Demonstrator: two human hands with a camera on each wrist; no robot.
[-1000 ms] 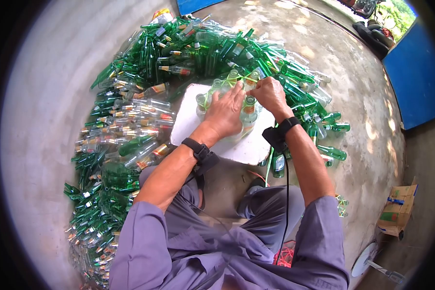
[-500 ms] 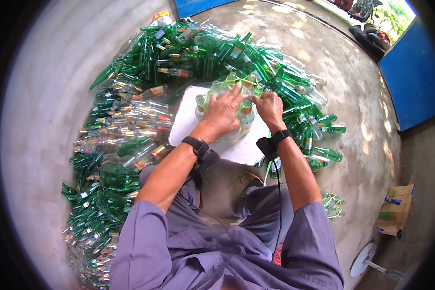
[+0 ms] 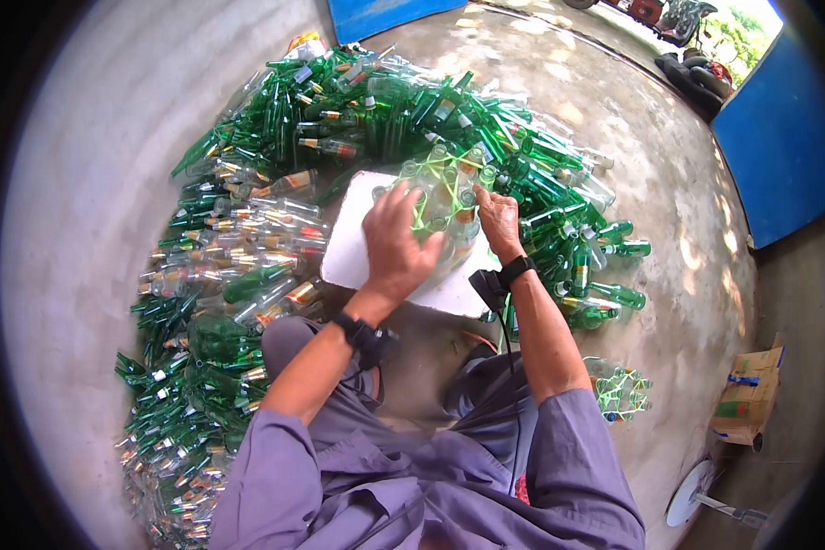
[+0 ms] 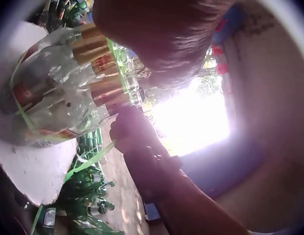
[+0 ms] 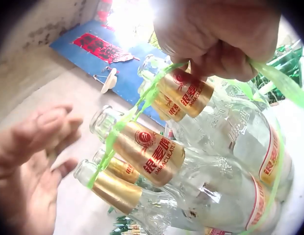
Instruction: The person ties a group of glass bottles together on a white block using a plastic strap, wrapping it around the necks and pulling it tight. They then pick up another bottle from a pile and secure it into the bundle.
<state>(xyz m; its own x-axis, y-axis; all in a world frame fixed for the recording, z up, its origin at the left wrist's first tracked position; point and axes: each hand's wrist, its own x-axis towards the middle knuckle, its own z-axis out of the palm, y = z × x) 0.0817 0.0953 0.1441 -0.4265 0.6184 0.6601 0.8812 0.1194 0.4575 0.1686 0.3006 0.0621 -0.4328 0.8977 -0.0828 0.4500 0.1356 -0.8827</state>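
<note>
A cluster of clear glass bottles point(image 3: 463, 240) with gold neck labels stands on a white slab point(image 3: 346, 261). Green plastic strap point(image 5: 134, 115) weaves around their necks, and another band circles the bodies. Curled fingers of my right hand point(image 5: 218, 41) pinch the strap beside the bottle necks, at the cluster's right side in the head view point(image 3: 499, 223). A loose length of strap trails from that hand. My left hand point(image 3: 396, 246) is off the bottles' near left side, fingers spread and holding nothing; the right wrist view shows its relaxed fingers beside the necks.
Heaps of green and clear bottles point(image 3: 247, 220) surround the slab on the left, far side and right. Another strapped bundle of bottles point(image 3: 621, 392) stands on the floor at right. A cardboard box point(image 3: 747, 396) and a white fan-like object point(image 3: 690, 493) lie farther right.
My left hand has lifted off the bottle tops and moved left and towards my body. The right hand has come down from above the tops to the cluster's right side, holding the strap.
</note>
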